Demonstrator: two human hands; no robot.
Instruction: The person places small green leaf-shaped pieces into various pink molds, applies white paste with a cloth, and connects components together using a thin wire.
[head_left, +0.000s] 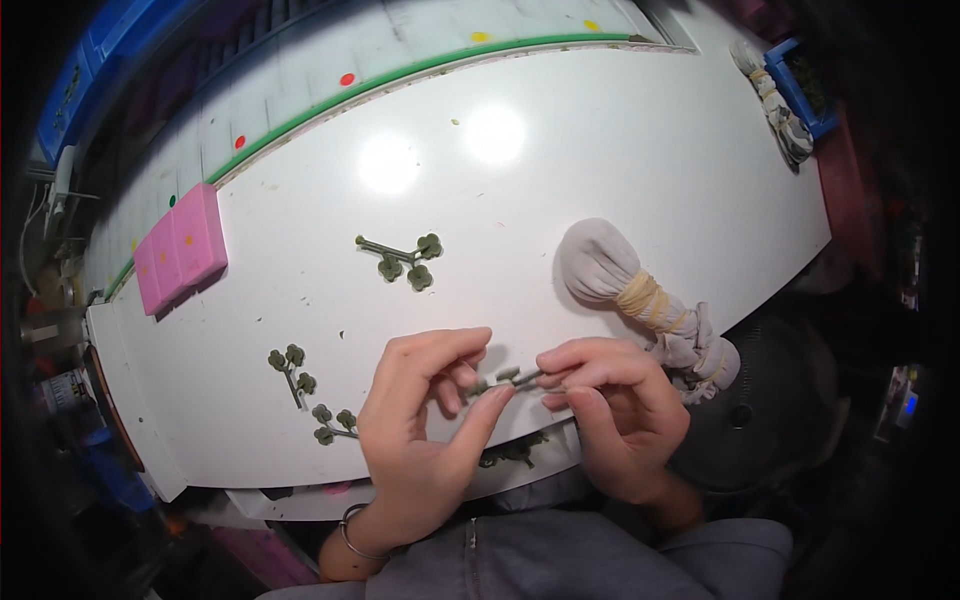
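A small dark green sprig with flower-shaped ends (pixel 510 377) is held between my two hands, just above the near edge of the white table. My right hand (pixel 628 410) pinches its stem between thumb and fingers. My left hand (pixel 425 410) has its thumb and curled fingers at the other end, partly hiding it. Three similar sprigs lie on the table: a larger one (pixel 398 258) beyond my hands, one (pixel 292 375) to the left, and another (pixel 335 425) beside my left hand.
A grey cloth bundle bound with yellow bands (pixel 645 300) lies right of my hands. A pink block (pixel 182 250) stands at the left by a green strip (pixel 400 75). More dark green pieces (pixel 515 452) sit below the table edge. A blue bin (pixel 800 90) is far right.
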